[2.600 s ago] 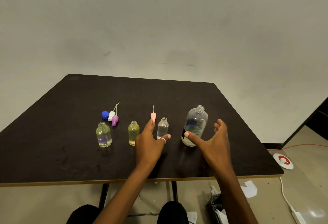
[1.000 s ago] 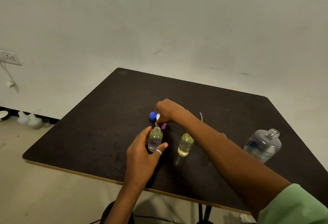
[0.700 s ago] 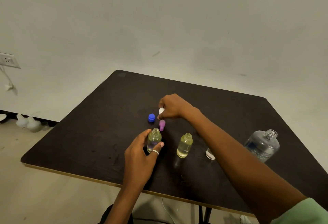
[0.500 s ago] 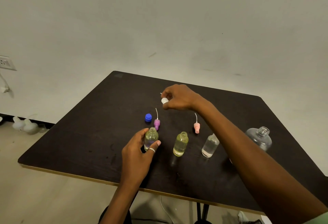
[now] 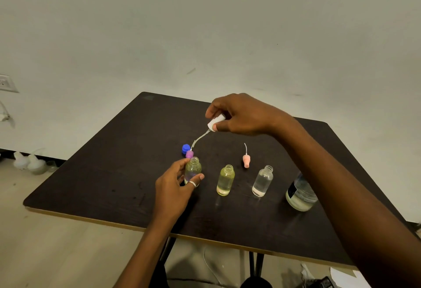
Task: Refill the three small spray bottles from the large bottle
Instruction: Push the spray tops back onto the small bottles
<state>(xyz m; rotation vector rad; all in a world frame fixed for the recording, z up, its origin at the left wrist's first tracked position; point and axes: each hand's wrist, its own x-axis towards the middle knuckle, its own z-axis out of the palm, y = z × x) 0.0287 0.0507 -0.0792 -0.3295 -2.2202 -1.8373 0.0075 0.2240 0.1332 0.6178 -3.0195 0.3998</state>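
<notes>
Three small uncapped bottles stand in a row on the dark table. My left hand grips the left bottle. The yellow middle bottle and the clear right bottle stand free. My right hand holds a white spray top in the air, its thin tube hanging down towards the left bottle. The large bottle stands at the right, partly hidden behind my right forearm.
A blue cap and a purple spray top lie just behind the left bottle. A pink spray top stands behind the middle and right bottles. White containers sit on the floor at the left, by the wall.
My right hand picked the white spray top off the table and lifted it up and to the right. My left hand stayed on the left bottle.
</notes>
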